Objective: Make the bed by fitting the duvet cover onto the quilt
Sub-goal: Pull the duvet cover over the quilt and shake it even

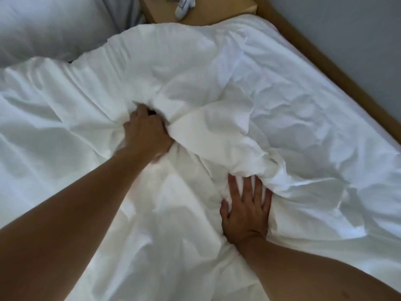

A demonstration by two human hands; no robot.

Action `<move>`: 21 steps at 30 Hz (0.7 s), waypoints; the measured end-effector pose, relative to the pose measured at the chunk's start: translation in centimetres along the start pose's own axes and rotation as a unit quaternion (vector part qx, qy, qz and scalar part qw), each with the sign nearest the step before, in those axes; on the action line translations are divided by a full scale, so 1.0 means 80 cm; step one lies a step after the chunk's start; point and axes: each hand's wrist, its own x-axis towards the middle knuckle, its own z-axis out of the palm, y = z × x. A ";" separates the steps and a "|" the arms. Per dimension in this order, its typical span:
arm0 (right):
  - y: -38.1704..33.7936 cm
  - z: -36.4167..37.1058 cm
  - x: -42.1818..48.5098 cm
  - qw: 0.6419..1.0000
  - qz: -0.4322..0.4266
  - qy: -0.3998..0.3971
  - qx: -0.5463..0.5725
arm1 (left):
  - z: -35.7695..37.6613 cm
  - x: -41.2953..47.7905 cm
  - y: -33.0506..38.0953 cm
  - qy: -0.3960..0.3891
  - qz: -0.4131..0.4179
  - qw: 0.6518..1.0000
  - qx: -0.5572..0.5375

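Note:
A white duvet cover with the quilt bunched in it lies crumpled across the bed. I cannot tell cover from quilt in the folds. My left hand grips a thick bunch of the white fabric near the middle of the bed, its fingers curled into the cloth. My right hand lies flat with spread, straight fingers, pressing on the fabric just below a raised fold. Both forearms reach in from the bottom edge.
A white pillow lies at the top left. A wooden nightstand with a small white object stands behind the bed. The wooden bed frame runs diagonally along the right side beside a grey wall.

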 end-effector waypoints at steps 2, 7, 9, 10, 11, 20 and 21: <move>-0.001 0.000 0.001 1.000 -0.003 0.004 0.001 | 0.005 0.012 0.033 0.058 0.184 0.981 -0.006; 0.001 0.001 0.000 1.000 -0.010 0.014 0.002 | 0.009 0.048 0.059 -0.161 0.208 0.964 -0.027; 0.000 0.002 0.000 1.000 -0.011 0.015 0.003 | -0.014 0.069 0.048 -0.058 0.191 0.977 -0.070; 0.000 0.002 0.000 1.000 -0.012 0.016 0.005 | -0.023 0.080 0.040 0.039 0.183 0.982 -0.031; 0.000 0.003 0.000 1.000 -0.013 0.017 0.007 | -0.027 0.089 0.031 0.110 0.146 0.982 0.041; 0.005 0.017 0.000 1.000 -0.016 0.021 0.011 | 0.015 0.082 0.043 0.071 0.138 0.986 0.059; 0.006 0.020 0.000 1.000 -0.017 0.024 0.004 | 0.002 0.088 0.027 0.114 0.141 0.982 0.059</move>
